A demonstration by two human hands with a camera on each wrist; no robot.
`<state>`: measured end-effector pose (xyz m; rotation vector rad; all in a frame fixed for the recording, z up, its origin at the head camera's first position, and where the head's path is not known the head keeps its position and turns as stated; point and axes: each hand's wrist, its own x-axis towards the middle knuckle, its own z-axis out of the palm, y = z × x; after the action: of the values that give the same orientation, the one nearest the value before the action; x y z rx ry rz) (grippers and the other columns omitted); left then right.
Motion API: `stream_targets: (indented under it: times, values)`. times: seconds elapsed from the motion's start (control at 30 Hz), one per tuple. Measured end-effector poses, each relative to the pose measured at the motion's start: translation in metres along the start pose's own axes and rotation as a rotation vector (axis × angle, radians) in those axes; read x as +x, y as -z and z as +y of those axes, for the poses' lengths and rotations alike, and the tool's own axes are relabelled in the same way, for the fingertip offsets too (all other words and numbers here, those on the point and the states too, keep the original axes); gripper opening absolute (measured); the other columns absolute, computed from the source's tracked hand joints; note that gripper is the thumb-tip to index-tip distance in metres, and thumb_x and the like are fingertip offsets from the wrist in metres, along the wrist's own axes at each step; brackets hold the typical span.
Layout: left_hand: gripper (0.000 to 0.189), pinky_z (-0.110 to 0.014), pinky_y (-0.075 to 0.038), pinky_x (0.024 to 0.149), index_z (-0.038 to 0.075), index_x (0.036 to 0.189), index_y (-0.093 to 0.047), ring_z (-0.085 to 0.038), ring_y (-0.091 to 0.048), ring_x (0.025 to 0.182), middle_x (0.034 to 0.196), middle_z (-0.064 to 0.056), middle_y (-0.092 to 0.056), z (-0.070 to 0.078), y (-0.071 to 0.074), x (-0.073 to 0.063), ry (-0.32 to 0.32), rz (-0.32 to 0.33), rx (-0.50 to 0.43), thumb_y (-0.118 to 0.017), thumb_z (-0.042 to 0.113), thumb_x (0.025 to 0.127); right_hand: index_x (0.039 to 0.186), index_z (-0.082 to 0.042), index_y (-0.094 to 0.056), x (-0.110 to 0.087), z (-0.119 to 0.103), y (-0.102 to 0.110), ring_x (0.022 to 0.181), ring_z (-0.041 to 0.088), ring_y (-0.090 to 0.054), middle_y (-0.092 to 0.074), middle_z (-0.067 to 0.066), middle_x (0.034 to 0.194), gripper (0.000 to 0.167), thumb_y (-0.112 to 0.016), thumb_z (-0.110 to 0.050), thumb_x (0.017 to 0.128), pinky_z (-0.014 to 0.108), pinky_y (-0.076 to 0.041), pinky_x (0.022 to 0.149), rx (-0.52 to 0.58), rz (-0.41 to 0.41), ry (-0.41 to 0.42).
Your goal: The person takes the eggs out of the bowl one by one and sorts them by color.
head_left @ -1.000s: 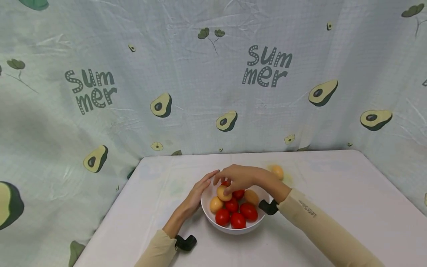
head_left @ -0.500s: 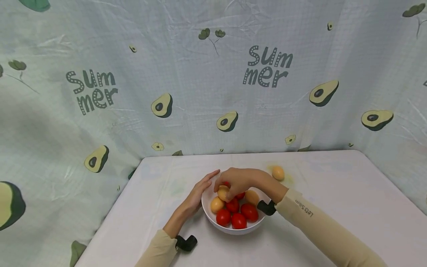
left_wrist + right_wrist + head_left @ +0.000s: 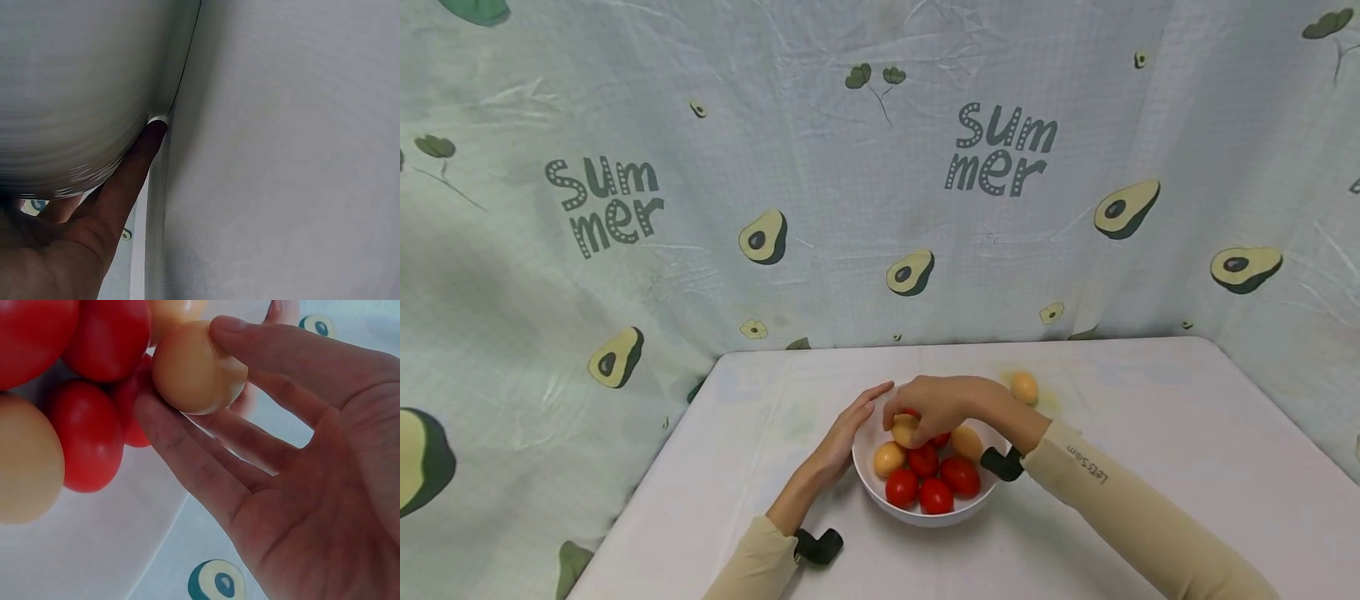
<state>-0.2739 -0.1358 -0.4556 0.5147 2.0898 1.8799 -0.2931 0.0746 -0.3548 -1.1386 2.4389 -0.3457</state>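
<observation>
A white bowl (image 3: 928, 520) holds several glossy red tomatoes (image 3: 936, 497) and pale orange eggs (image 3: 889, 459). My right hand (image 3: 938, 402) reaches over its far side and pinches one egg (image 3: 194, 367) between thumb and fingers. In the right wrist view that egg overlaps the tomatoes (image 3: 87, 434) beside it. At the bowl's left, my left hand (image 3: 842, 433) rests with extended fingers against the outer wall. Up close in the left wrist view, a finger (image 3: 128, 178) lies along the curved bowl side (image 3: 75, 94).
Another egg (image 3: 1024, 388) lies on the white tabletop (image 3: 1120, 433), behind the right forearm. A cloth with avocado prints (image 3: 820, 167) hangs behind the table. Each wrist carries a black camera mount (image 3: 818, 546).
My right hand has lowered slightly into the bowl, and its fingers have closed round the egg. The left hand keeps its place against the bowl.
</observation>
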Motion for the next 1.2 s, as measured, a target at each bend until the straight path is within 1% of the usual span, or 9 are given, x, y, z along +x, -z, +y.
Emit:
stream_targets:
  times: [0.23, 0.37, 0.5, 0.63, 0.7, 0.87, 0.97, 1.1, 1.2]
  values:
    - [0.051, -0.054, -0.022, 0.129, 0.016, 0.163, -0.031, -0.030, -0.024, 0.159, 0.172, -0.006, -0.026, 0.000, 0.000, 0.000, -0.004, -0.001, 0.008, -0.022, 0.023, 0.113, 0.126, -0.021, -0.071, -0.005, 0.000, 0.003, 0.108, 0.013, -0.059, -0.068, -0.009, 0.119, 0.033, -0.073, -0.012, 0.094, 0.033, -0.059, 0.095, 0.008, -0.004, -0.011]
    - [0.051, -0.054, -0.022, 0.129, 0.014, 0.163, -0.031, -0.032, -0.024, 0.159, 0.171, -0.007, -0.026, 0.001, 0.001, -0.001, -0.009, 0.005, 0.009, -0.023, 0.024, 0.113, 0.125, -0.021, -0.070, -0.007, 0.001, 0.005, 0.109, 0.017, -0.064, -0.068, -0.005, 0.124, 0.033, -0.073, -0.010, 0.094, 0.034, -0.061, 0.094, 0.043, 0.003, -0.035]
    - [0.051, -0.055, -0.022, 0.129, 0.015, 0.162, -0.033, -0.034, -0.024, 0.159, 0.171, -0.009, -0.027, 0.001, 0.001, -0.002, -0.018, 0.013, 0.015, -0.022, 0.023, 0.113, 0.125, -0.020, -0.070, -0.012, 0.003, 0.009, 0.110, 0.020, -0.067, -0.068, -0.002, 0.126, 0.034, -0.072, -0.010, 0.093, 0.036, -0.063, 0.091, 0.084, 0.026, -0.053]
    - [0.051, -0.054, -0.022, 0.129, 0.017, 0.162, -0.034, -0.033, -0.022, 0.160, 0.171, -0.008, -0.027, 0.000, 0.001, -0.002, -0.024, 0.013, 0.029, -0.023, 0.025, 0.113, 0.128, -0.019, -0.070, -0.021, 0.008, 0.013, 0.110, 0.021, -0.067, -0.069, -0.002, 0.125, 0.036, -0.070, -0.009, 0.093, 0.036, -0.063, 0.090, 0.099, 0.069, -0.037]
    - [0.050, -0.052, -0.023, 0.129, 0.019, 0.162, -0.035, -0.030, -0.022, 0.160, 0.171, -0.005, -0.028, 0.000, 0.001, -0.002, -0.017, 0.012, 0.039, -0.024, 0.027, 0.113, 0.129, -0.017, -0.070, -0.027, 0.012, 0.014, 0.110, 0.021, -0.067, -0.069, -0.002, 0.126, 0.036, -0.069, -0.009, 0.093, 0.036, -0.063, 0.090, 0.109, 0.092, -0.020]
    - [0.050, -0.049, -0.025, 0.129, 0.021, 0.161, -0.036, -0.027, -0.026, 0.159, 0.170, -0.003, -0.030, 0.000, 0.000, -0.001, -0.018, 0.006, 0.041, -0.026, 0.029, 0.112, 0.129, -0.014, -0.069, -0.040, 0.021, 0.017, 0.111, 0.022, -0.068, -0.070, 0.000, 0.128, 0.036, -0.070, -0.009, 0.093, 0.037, -0.062, 0.093, 0.153, 0.135, 0.023]
    - [0.050, -0.049, -0.027, 0.128, 0.021, 0.161, -0.036, -0.027, -0.028, 0.158, 0.170, -0.003, -0.031, 0.000, 0.000, 0.000, -0.018, 0.009, 0.034, -0.026, 0.028, 0.112, 0.127, -0.016, -0.070, -0.047, 0.024, 0.018, 0.110, 0.022, -0.068, -0.070, -0.001, 0.127, 0.035, -0.071, -0.010, 0.093, 0.035, -0.062, 0.093, 0.176, 0.164, 0.032]
    - [0.050, -0.049, -0.026, 0.128, 0.021, 0.161, -0.036, -0.027, -0.028, 0.158, 0.170, -0.003, -0.031, 0.000, 0.001, 0.000, -0.016, 0.011, 0.032, -0.026, 0.029, 0.112, 0.125, -0.020, -0.070, -0.056, 0.029, 0.018, 0.111, 0.021, -0.066, -0.070, -0.001, 0.126, 0.034, -0.072, -0.010, 0.092, 0.033, -0.061, 0.093, 0.199, 0.207, 0.040]
    - [0.051, -0.049, -0.025, 0.129, 0.021, 0.161, -0.036, -0.027, -0.027, 0.159, 0.170, -0.002, -0.031, -0.001, 0.001, 0.000, -0.013, 0.017, 0.034, -0.026, 0.030, 0.112, 0.126, -0.018, -0.070, -0.061, 0.034, 0.016, 0.110, 0.020, -0.066, -0.070, 0.000, 0.127, 0.034, -0.073, -0.011, 0.093, 0.033, -0.061, 0.094, 0.212, 0.231, 0.059]
